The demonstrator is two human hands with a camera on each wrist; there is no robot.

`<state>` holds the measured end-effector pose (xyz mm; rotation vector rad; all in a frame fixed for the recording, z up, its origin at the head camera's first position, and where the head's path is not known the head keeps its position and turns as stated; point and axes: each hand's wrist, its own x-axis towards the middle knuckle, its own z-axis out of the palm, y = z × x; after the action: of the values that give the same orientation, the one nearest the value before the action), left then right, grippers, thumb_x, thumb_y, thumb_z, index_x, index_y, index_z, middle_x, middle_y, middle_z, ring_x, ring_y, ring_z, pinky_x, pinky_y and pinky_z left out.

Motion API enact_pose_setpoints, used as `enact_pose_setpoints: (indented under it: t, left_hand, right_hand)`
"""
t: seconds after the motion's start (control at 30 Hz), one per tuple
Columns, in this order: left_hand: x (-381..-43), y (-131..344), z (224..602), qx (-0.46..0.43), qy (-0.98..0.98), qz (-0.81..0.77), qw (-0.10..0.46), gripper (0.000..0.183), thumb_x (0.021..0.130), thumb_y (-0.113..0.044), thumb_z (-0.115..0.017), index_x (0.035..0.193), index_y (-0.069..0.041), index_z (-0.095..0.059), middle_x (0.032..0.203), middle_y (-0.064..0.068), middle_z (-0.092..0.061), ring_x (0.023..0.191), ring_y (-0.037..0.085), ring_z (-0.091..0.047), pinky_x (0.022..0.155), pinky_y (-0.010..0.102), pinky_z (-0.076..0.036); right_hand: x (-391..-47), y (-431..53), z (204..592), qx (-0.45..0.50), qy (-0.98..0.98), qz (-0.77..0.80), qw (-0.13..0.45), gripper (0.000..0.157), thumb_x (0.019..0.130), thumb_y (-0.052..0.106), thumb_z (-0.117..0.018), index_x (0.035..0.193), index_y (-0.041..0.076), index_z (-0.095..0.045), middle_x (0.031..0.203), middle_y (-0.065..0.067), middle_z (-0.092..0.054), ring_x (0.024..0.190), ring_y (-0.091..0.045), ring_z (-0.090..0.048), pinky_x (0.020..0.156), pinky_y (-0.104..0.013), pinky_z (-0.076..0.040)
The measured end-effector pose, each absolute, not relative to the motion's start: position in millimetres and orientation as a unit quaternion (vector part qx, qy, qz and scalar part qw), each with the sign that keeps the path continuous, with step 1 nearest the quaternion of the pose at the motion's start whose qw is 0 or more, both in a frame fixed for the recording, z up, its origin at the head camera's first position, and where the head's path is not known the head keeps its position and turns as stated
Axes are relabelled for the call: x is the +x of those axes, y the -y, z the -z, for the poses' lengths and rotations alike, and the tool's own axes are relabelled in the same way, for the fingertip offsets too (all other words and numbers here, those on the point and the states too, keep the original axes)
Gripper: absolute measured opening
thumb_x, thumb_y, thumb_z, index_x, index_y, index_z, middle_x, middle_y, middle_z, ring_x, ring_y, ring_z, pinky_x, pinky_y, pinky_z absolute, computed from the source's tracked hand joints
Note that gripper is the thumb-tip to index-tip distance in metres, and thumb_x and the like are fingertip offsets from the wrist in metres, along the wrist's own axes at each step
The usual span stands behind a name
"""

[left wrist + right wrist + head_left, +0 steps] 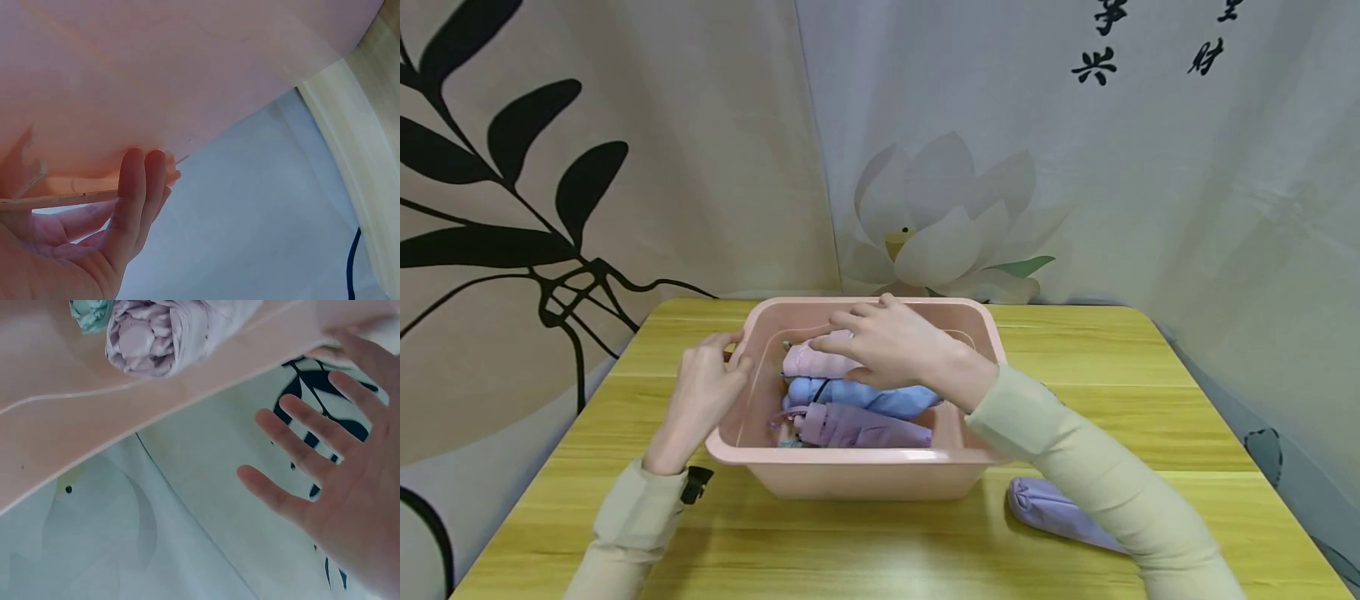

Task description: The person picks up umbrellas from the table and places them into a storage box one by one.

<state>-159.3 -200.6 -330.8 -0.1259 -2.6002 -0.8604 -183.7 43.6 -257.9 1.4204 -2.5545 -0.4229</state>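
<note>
A pink plastic tub (865, 479) holds several folded umbrellas lying side by side. Among them are a pale pink umbrella (812, 360), a blue umbrella (895, 402) and a purple umbrella (865, 427). A bit of a teal umbrella (92, 314) shows beside the pale pink one in the right wrist view. My left hand (709, 387) grips the tub's left rim, its fingers against the outer wall under the lip (69, 199). Over the tub, my right hand (898, 342) is spread with nothing in it, partly covering the pale pink and blue umbrellas in the head view.
On the wooden table (1097, 392), to the right of the tub, lies a long lavender fabric bundle (1056, 510), partly hidden by the right sleeve (1097, 467). A printed cloth (737, 150) hangs behind the table's far edge.
</note>
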Motion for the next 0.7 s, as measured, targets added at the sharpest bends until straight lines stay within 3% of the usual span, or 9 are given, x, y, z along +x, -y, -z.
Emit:
enact_pose_setpoints:
  t: [0.37, 0.7]
  left_hand:
    - [-158.5, 199.5, 328.3, -0.040, 0.931, 0.309, 0.189, 0.039, 0.085, -0.004, -0.055, 0.119, 0.015, -0.058, 0.116, 0.034, -0.060, 0.084, 0.039, -0.066, 0.062, 0.041, -0.056]
    - [-158.9, 199.6, 329.3, -0.043, 0.929, 0.315, 0.187, 0.039, 0.086, -0.004, -0.054, 0.119, 0.015, -0.057, 0.117, 0.035, -0.059, 0.085, 0.040, -0.067, 0.059, 0.039, -0.056]
  right_hand:
    - [-171.4, -90.1, 246.9, 0.464, 0.869, 0.098, 0.141, 0.049, 0.091, 0.039, -0.058, 0.138, 0.030, -0.048, 0.132, 0.001, -0.057, 0.114, -0.022, -0.058, 0.083, -0.043, -0.050]
    - [-164.3, -144.2, 261.4, 0.440, 0.882, 0.033, 0.166, 0.055, 0.086, 0.039, -0.065, 0.138, 0.024, -0.050, 0.137, -0.005, -0.053, 0.125, -0.027, -0.050, 0.089, -0.046, -0.048]
